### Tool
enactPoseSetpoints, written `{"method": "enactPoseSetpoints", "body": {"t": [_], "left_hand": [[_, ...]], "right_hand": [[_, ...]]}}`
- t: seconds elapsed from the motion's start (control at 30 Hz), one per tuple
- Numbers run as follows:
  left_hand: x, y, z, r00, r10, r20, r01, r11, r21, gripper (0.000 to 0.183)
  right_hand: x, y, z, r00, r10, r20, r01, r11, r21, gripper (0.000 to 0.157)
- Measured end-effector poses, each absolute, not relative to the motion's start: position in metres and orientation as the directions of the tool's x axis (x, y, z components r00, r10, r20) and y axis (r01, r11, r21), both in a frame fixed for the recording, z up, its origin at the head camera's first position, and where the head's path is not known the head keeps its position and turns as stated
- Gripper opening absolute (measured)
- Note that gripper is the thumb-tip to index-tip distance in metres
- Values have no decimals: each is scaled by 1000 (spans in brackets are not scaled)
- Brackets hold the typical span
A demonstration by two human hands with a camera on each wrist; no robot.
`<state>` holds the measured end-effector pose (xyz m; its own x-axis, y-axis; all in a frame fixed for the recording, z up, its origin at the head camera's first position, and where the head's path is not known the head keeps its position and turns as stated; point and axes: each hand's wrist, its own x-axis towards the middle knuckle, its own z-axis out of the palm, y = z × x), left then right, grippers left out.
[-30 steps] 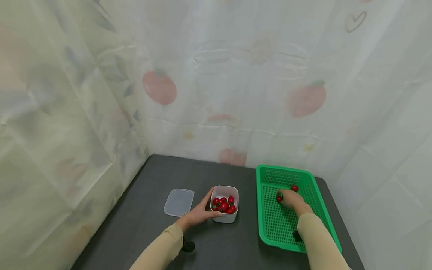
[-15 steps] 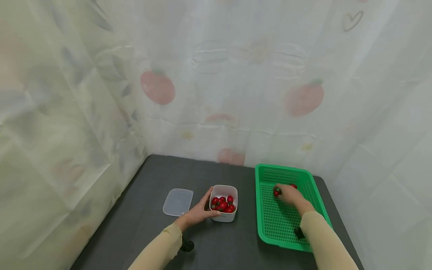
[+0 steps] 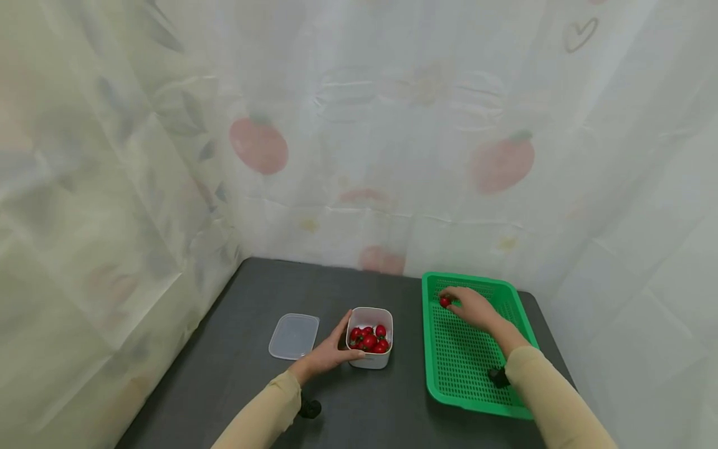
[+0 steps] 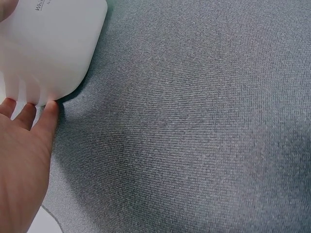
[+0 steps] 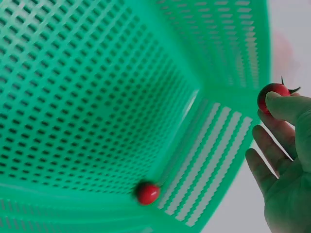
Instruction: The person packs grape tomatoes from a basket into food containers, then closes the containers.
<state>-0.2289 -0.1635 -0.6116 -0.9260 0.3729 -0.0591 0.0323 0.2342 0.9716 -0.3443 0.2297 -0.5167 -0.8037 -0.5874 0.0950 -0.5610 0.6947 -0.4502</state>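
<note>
My left hand (image 3: 326,357) holds a small white plastic container (image 3: 377,360), its thumb at the near side and its fingers along the left. Several red cherry tomatoes (image 3: 368,342) lie inside it. In the left wrist view, the fingertips (image 4: 51,108) press against the container's white wall (image 4: 58,48). My right hand (image 3: 473,308) is over the far left part of a green basket (image 3: 460,374), pinching a cherry tomato (image 5: 270,95) between thumb and finger while the other fingers are spread. Another cherry tomato (image 5: 147,193) lies in a corner of the basket, seen in the right wrist view.
A translucent square lid (image 3: 294,337) lies flat on the dark table (image 3: 359,411), left of the container. Patterned curtains (image 3: 359,156) rise behind and on the left of the table. The basket stands at the table's right side, its left rim between the two hands.
My right hand has lifted the pinched cherry tomato and carried it left and away from me, toward the basket's far left rim. The left hand keeps its hold on the container.
</note>
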Motion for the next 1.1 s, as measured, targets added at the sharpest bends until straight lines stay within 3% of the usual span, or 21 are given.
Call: {"method": "enactPoseSetpoints", "body": {"t": [0.7, 1.1], "left_hand": [[-230, -164, -612, -924, 377, -62, 40, 255, 966, 105], [-229, -164, -611, -916, 397, -54, 41, 226, 973, 104]], "right_hand": [[-332, 135, -499, -669, -741, 64, -682, 576, -451, 34], [-326, 101, -510, -602, -798, 22, -761, 566, -318, 27]]}}
